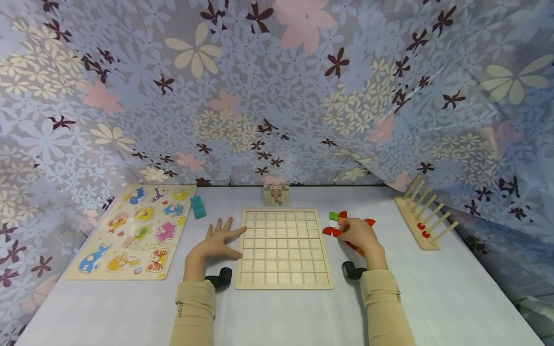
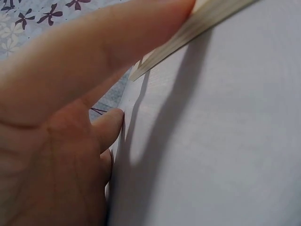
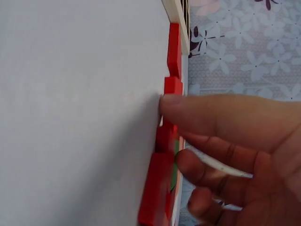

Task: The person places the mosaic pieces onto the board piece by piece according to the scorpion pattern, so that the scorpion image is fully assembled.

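A pale wooden grid board lies flat before me. My left hand is spread at its left side, with finger and thumb tips touching the rim. In the left wrist view the thumb reaches the board's wooden edge. To the right of the board my right hand bends down over a small cluster of red, green and white pieces. In the right wrist view its thumb overlaps a red block; whether the fingers pinch a piece is hidden. Another red block is nearer the camera.
A picture puzzle board with sea animals lies at the left, a teal block beside it. Behind the grid board stands a small patterned card. A wooden peg rack with red beads is at the right. A flowered curtain closes the back.
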`<state>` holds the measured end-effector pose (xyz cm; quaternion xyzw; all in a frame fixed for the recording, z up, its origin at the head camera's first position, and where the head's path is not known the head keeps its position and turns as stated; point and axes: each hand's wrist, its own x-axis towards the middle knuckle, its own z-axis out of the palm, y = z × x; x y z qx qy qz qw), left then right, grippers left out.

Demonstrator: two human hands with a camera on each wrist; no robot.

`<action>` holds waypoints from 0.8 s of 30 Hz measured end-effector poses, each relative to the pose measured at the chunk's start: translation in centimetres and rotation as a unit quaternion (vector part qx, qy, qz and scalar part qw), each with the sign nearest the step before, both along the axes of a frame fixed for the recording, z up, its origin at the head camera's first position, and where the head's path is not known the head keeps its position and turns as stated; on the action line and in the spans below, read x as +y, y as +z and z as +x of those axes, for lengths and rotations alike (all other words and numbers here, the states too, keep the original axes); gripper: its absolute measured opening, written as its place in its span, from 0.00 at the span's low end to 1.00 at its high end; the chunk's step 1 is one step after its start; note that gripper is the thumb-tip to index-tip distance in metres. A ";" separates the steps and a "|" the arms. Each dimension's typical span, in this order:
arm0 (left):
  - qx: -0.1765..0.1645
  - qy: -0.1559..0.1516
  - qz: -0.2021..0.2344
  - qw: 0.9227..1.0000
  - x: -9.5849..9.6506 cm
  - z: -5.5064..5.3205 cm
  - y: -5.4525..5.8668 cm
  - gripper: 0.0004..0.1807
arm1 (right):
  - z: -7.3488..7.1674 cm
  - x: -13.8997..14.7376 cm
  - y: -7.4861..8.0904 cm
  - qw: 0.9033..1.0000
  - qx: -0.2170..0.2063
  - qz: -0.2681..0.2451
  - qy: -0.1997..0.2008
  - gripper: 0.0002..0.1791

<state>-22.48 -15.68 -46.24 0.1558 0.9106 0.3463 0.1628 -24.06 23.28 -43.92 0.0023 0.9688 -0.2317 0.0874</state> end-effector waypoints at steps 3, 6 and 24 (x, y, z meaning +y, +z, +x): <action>-0.001 0.001 0.004 1.000 0.0 0.0 0.0 0.47 | 0.1 -0.2 0.1 0.999 -0.016 -0.009 -0.026 0.13; -0.001 0.002 0.005 1.000 0.0 0.1 0.0 0.47 | 0.2 -0.4 0.2 0.999 -0.022 -0.013 -0.046 0.14; 0.000 0.005 0.004 1.000 0.0 0.1 -0.1 0.46 | -0.2 -1.5 1.0 0.991 0.035 -0.117 -0.062 0.16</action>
